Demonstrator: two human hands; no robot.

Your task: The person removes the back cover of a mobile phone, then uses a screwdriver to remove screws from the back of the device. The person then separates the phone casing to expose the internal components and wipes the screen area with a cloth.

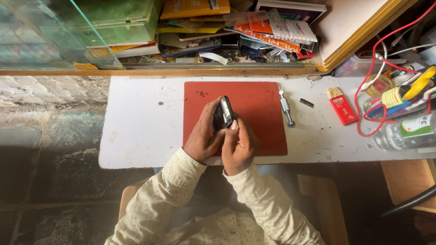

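Nearest the camera, two pale speckled sleeves (181, 199) reach forward from the person's lap to the edge of a white worktable (136, 131). The left hand (203, 136) and the right hand (239, 145) meet just above the near half of a red work mat (259, 104) that lies flat on the table. Between them they hold a small dark handset-like device (223, 113), tilted up on its edge: the left hand's fingers curl around its left side and back, while the right hand pinches its lower right edge, the thumb pressed against the casing. Whether the device is opened cannot be told from this view. Just beyond the mat's right edge lies a metal screwdriver handle (286, 108), and a little farther right a small dark bit (306, 103), then a red flat packet (343, 109). Farther right, near the table's end, red and white wires (370, 90) loop around a clear plastic bottle (402, 131) and a yellow tape roll (420, 84). At the far edge, behind a wooden ledge, sits a cluttered pile of boxes and packets (254, 27), with a green plastic case (118, 20) to the left.
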